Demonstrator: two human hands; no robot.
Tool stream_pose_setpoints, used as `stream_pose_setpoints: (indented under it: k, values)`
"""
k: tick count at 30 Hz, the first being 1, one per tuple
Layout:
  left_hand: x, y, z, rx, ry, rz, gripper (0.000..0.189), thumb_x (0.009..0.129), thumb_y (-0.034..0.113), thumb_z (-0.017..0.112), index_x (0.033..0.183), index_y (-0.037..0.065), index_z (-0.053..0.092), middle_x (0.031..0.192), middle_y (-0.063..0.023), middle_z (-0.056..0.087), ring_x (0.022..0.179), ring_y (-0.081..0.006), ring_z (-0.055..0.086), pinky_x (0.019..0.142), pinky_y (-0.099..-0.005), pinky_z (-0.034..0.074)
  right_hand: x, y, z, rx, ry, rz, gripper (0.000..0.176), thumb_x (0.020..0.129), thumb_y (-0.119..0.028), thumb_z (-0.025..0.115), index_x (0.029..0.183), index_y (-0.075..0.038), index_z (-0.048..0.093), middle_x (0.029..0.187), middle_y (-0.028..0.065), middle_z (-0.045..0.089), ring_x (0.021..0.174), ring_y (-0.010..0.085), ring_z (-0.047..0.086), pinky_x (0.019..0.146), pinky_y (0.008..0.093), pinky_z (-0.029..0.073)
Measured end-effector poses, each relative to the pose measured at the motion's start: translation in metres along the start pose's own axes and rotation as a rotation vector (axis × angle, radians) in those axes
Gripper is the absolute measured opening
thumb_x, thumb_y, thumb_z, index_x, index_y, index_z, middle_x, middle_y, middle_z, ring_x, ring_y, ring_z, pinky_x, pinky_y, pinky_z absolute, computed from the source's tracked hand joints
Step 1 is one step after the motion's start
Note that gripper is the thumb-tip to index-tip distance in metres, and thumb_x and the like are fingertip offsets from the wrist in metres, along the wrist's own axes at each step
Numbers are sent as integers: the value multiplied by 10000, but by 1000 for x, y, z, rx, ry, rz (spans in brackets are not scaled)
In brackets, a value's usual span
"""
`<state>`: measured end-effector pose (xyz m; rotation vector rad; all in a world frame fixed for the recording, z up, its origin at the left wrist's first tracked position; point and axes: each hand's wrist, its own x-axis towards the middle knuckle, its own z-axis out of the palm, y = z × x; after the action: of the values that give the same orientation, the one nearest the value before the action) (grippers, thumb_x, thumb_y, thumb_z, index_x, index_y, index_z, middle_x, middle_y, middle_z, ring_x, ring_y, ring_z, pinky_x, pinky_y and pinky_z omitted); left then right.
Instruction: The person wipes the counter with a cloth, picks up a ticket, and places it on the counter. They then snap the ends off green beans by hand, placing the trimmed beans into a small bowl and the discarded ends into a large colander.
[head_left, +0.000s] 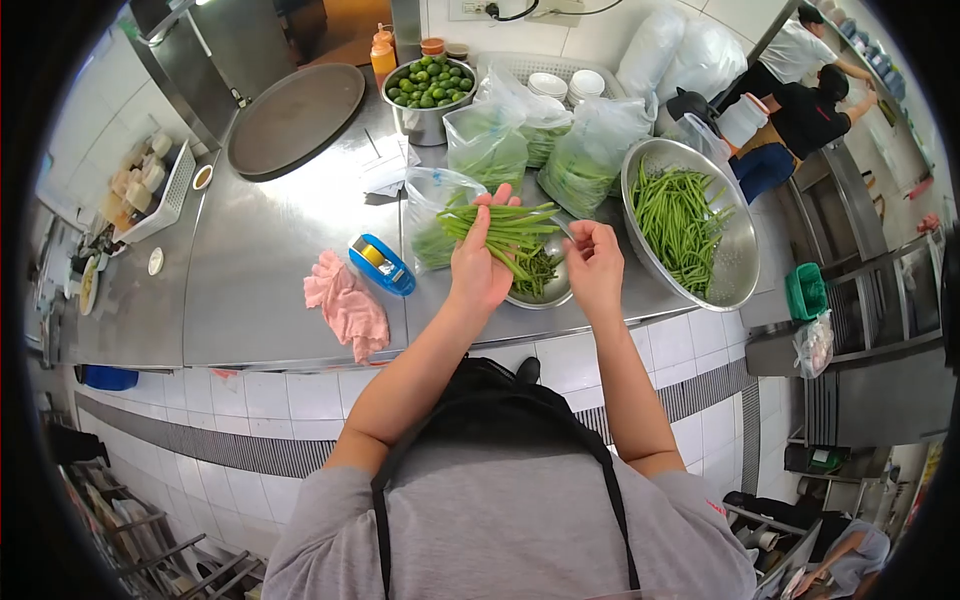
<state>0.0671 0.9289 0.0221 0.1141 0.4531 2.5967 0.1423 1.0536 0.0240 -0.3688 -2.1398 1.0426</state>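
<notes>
My left hand (483, 262) holds a bundle of green beans (510, 232) with its fingers wrapped around them. Just to the right, my right hand (597, 262) has its fingers pinched together; whatever is between them is too small to make out. Below the bundle, a metal bowl (560, 292) contains short green trimmings (536, 272). A large colander (745, 262) full of long green beans (675, 225) stands on the right. Plastic bags of greens (487, 145) line the back, and another bag (428, 232) lies left of my left hand.
On the steel counter (240, 290) are a blue tape dispenser (382, 264), a pink cloth (347, 305), a pot of green limes (425, 120), a round dark tray (296, 118) and a white basket (170, 200). Other people (808, 112) stand at the upper right and lower right.
</notes>
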Motion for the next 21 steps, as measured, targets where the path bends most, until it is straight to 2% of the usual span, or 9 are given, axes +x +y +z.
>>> stream_pose_setpoints:
  k: [2,6,10,13,15,16,18,19,21]
  values:
    - [4,-1,-1,30,2,13,183,928,191,358,1079,116,431,1295,-103,396,1182,-238,377,968,-380,335,-2,-23,-2,-35,59,-84,195,700,14,610,887,-32,576,819,54,532,629,136,510,552,233,410]
    - [8,-6,-4,131,-32,48,192,925,213,377,1090,131,429,1305,-89,388,1177,-214,372,972,-371,327,-5,-34,2,103,-66,-244,123,673,9,590,781,-48,610,745,81,525,687,218,528,613,299,431]
    - [6,-10,-1,155,-87,48,194,921,225,389,1088,138,436,1324,-88,366,1217,-218,323,996,-372,291,-3,-30,12,-76,-179,-317,76,686,-38,587,755,-37,617,752,89,541,702,260,530,626,347,429]
    - [2,-9,2,162,-126,34,197,917,238,399,1081,139,446,1341,-92,341,1244,-232,286,1018,-375,252,-3,-34,17,41,-168,-166,82,697,-63,604,767,-30,630,757,95,550,679,247,539,613,322,433]
    - [1,-8,4,138,-150,24,197,914,247,408,1066,133,461,1349,-113,321,1257,-241,267,1029,-378,229,-1,-38,17,142,-186,14,105,717,-37,606,812,-9,641,790,87,583,657,157,550,558,266,429]
    - [0,-7,5,137,-148,26,197,914,247,408,1066,133,461,1349,-113,321,1257,-241,267,1029,-378,229,0,-38,16,142,-189,13,105,717,-37,606,812,-9,641,790,87,583,657,157,550,558,266,429]
    - [-2,-7,7,140,-165,20,194,912,238,416,1057,121,468,1340,-139,326,1246,-232,285,1023,-372,242,2,-37,15,138,-387,144,99,727,-44,620,818,-22,653,813,94,590,657,127,538,568,245,413]
    - [-2,-7,7,140,-164,19,194,912,238,416,1057,121,468,1340,-139,326,1246,-232,285,1023,-372,242,1,-34,18,138,-387,145,99,727,-44,620,818,-22,653,813,94,590,657,127,538,568,245,413]
    - [-2,-9,6,160,-165,60,186,910,221,423,1048,108,475,1324,-156,344,1218,-227,330,1010,-365,268,-2,-28,25,456,-266,230,89,737,-43,612,815,-28,653,796,89,574,673,122,522,605,235,395]
